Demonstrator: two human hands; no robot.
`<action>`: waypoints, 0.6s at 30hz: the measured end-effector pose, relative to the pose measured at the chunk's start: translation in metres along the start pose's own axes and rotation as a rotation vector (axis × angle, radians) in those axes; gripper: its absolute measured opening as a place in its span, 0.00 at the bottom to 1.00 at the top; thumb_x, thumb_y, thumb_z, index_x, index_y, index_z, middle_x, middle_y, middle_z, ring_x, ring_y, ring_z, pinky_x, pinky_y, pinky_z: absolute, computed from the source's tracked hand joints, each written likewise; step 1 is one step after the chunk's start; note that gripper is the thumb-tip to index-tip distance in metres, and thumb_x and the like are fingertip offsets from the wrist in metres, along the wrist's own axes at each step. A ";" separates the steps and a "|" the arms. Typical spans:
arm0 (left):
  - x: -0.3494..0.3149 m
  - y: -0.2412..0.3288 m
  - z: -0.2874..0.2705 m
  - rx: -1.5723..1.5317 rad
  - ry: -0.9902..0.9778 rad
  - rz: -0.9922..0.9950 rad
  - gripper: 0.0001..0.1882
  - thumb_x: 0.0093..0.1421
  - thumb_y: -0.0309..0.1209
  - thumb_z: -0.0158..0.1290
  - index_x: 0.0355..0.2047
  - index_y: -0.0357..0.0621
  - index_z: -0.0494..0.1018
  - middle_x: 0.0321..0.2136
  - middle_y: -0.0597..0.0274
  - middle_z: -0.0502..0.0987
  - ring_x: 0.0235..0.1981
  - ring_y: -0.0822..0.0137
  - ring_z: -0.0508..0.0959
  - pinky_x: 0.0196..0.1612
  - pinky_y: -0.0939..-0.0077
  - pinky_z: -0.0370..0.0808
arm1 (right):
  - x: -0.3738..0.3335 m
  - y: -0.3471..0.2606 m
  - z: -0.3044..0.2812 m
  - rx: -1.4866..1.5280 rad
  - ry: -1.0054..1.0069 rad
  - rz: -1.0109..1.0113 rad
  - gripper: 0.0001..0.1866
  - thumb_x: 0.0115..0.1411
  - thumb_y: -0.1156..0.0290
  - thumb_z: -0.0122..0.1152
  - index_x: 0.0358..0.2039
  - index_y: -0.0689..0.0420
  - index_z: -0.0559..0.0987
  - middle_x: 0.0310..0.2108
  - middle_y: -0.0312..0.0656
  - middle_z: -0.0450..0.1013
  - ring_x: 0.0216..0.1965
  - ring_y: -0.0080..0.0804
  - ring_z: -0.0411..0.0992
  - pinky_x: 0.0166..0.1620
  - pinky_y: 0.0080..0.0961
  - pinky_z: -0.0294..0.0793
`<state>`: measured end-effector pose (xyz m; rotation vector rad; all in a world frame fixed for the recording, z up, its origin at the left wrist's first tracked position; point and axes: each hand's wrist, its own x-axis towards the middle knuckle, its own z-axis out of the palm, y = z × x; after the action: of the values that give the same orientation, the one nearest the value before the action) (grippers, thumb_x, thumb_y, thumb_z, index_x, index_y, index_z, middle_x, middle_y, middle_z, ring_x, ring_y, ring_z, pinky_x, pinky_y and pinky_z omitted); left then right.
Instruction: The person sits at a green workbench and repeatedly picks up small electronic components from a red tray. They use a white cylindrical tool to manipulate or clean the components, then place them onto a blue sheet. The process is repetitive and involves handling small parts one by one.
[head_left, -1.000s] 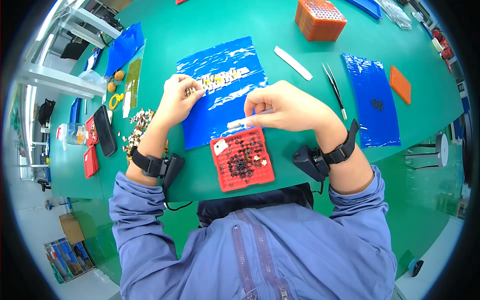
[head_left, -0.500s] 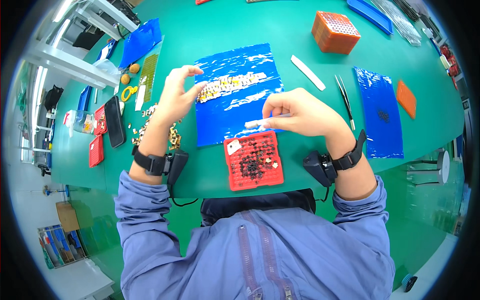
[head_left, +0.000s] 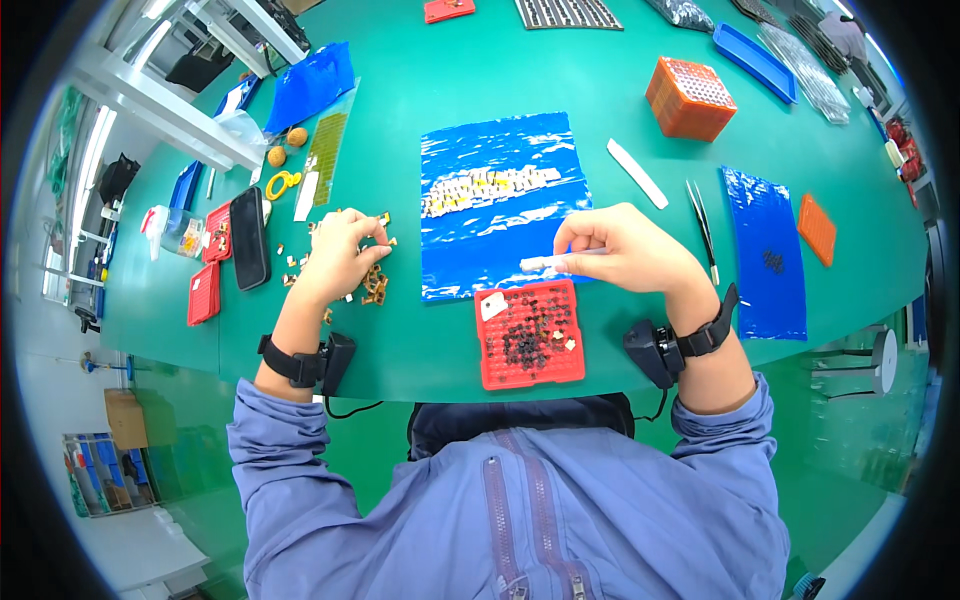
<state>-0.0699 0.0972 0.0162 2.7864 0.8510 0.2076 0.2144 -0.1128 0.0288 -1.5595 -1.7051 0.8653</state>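
Note:
Over a loose pile of small brass and white parts [head_left: 375, 287], my left hand [head_left: 338, 258] is closed with thumb and index finger together. Whatever sits between those fingertips is too small to make out. My right hand [head_left: 635, 250] pinches a slim white stick [head_left: 540, 264] above the lower right of a shiny blue sheet [head_left: 490, 243]. Small white and gold parts [head_left: 485, 188] lie in a band of rows across that sheet. Just in front of it, a red perforated tray [head_left: 495, 375] holds many small black pieces, a white tag and a few pale parts.
To the right lie a white strip [head_left: 637, 174], tweezers [head_left: 703, 230], another blue sheet [head_left: 765, 300] with black bits and an orange plate [head_left: 817, 230]. An orange tray stack [head_left: 692, 98] stands behind. Leftward are a phone [head_left: 250, 238], yellow scissors [head_left: 282, 185] and red boxes [head_left: 204, 293].
My left hand has moved left and down from the part rows on the blue sheet to the loose pile, and its fingers have closed. My right hand still holds the white stick. The view has shifted.

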 end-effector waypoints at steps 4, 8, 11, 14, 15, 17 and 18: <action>-0.002 0.022 -0.011 -0.349 -0.092 -0.068 0.05 0.54 0.24 0.55 0.29 0.41 0.70 0.28 0.62 0.71 0.33 0.65 0.71 0.40 0.72 0.68 | -0.002 -0.004 0.001 0.056 0.000 -0.016 0.08 0.52 0.69 0.64 0.29 0.59 0.77 0.18 0.35 0.69 0.20 0.19 0.65 0.25 0.18 0.64; -0.010 0.051 0.000 -0.866 -0.071 0.002 0.04 0.58 0.22 0.51 0.34 0.37 0.69 0.31 0.65 0.73 0.32 0.76 0.73 0.38 0.80 0.71 | -0.004 -0.016 0.000 0.153 -0.050 0.012 0.09 0.52 0.68 0.64 0.30 0.59 0.77 0.22 0.37 0.72 0.25 0.23 0.70 0.29 0.21 0.69; -0.013 0.085 0.001 -1.251 -0.122 0.003 0.05 0.59 0.21 0.51 0.36 0.37 0.71 0.32 0.70 0.72 0.34 0.80 0.71 0.38 0.86 0.68 | -0.006 -0.020 -0.001 0.192 -0.079 0.003 0.09 0.52 0.68 0.64 0.31 0.59 0.76 0.23 0.36 0.73 0.26 0.22 0.70 0.30 0.20 0.69; -0.007 0.100 0.009 -1.331 -0.016 0.202 0.03 0.60 0.21 0.49 0.36 0.36 0.70 0.32 0.67 0.72 0.31 0.78 0.70 0.37 0.85 0.68 | -0.005 -0.014 0.009 0.314 0.043 -0.093 0.08 0.54 0.69 0.62 0.31 0.60 0.77 0.20 0.35 0.70 0.22 0.18 0.67 0.27 0.18 0.66; -0.003 0.102 0.014 -1.371 0.023 0.216 0.03 0.61 0.22 0.49 0.35 0.36 0.70 0.31 0.66 0.72 0.31 0.77 0.70 0.36 0.84 0.68 | -0.005 -0.014 0.009 0.333 0.043 -0.081 0.08 0.55 0.69 0.61 0.31 0.60 0.77 0.18 0.34 0.69 0.21 0.17 0.65 0.25 0.18 0.64; 0.003 0.105 0.026 -1.451 0.100 0.244 0.03 0.61 0.23 0.48 0.35 0.37 0.70 0.29 0.65 0.72 0.29 0.76 0.70 0.36 0.83 0.69 | -0.005 -0.015 0.009 0.370 0.043 -0.057 0.08 0.57 0.69 0.59 0.31 0.60 0.78 0.15 0.32 0.66 0.18 0.14 0.61 0.23 0.17 0.61; 0.005 0.107 0.029 -1.598 0.022 0.205 0.03 0.62 0.24 0.48 0.35 0.37 0.69 0.29 0.64 0.72 0.29 0.75 0.71 0.36 0.82 0.69 | -0.005 -0.016 0.009 0.381 0.046 -0.045 0.08 0.57 0.69 0.59 0.32 0.60 0.78 0.15 0.31 0.66 0.18 0.14 0.60 0.22 0.17 0.59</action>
<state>-0.0036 0.0089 0.0153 1.3220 0.1408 0.6032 0.1984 -0.1193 0.0370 -1.2699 -1.4350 1.0515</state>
